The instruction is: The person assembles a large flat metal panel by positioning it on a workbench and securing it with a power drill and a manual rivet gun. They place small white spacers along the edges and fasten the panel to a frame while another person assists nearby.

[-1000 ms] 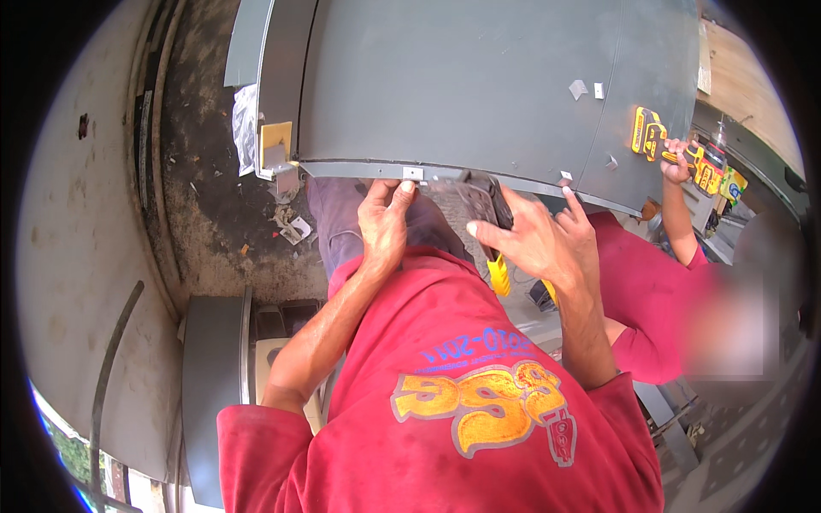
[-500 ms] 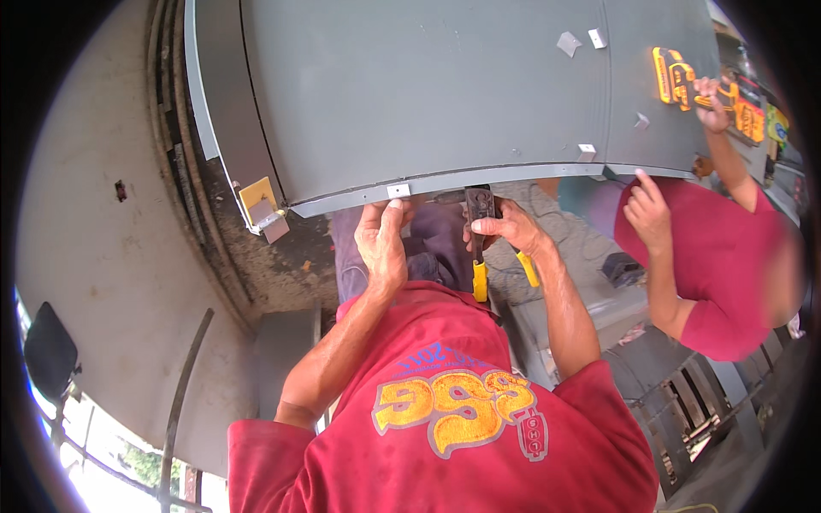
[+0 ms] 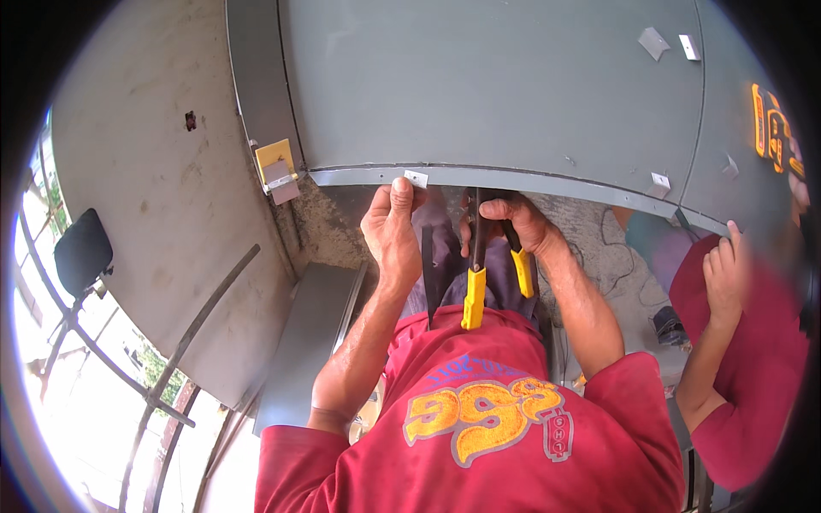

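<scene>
At the near edge of the smooth grey panel [image 3: 496, 94], the left hand [image 3: 393, 224] pinches a small pale bracket [image 3: 416, 179] between thumb and fingers. Across an open gap, the right hand [image 3: 522, 224] wraps its fingers round a dark, yellow-gripped hand tool [image 3: 475, 286] just below that edge.

Grey panel [image 3: 487, 94]: sev. sm. bent pcs [image 3: 654, 44] lying on R side.

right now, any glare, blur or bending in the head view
Head view: lower-left daylight past the dark curved metal bars washes out white; head view: front edge of the grey metal panel bows; head view: co-worker's maroon short-sleeved shirt looks soft toward the right rim, yellow-handled metal tool fairly crisp.
</scene>
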A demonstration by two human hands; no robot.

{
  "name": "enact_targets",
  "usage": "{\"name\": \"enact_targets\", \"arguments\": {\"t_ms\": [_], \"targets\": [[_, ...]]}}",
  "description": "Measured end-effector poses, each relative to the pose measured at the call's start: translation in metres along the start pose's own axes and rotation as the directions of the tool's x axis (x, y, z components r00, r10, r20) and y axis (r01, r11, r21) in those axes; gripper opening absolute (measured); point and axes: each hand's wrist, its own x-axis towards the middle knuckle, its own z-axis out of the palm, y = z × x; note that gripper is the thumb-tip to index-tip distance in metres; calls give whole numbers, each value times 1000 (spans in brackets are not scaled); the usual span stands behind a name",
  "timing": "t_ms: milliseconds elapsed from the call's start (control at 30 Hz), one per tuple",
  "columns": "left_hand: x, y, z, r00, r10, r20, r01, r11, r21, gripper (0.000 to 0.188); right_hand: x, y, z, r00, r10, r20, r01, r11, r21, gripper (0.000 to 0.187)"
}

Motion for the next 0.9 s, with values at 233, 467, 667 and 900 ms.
{"name": "enact_targets", "arguments": {"t_ms": [233,467,667,900], "targets": [[-4,4,0,995,-61,-78,61,998,2,34,16,39,12,999,-20,38,0,892,453,45],[-8,3,-1,989,-88,-120,68,985,-162,36,27,75,12,965,-23,263,-147,780,608,47],[-16,6,-14,998,-46,-51,32,969,-245,22,30,90,17,954,-65,293,-170,687,706,43],[-10,15,-28,994,111,-4,-111,988,-107,22,41,97,19,918,-159,363,-182,643,744,42]]}}
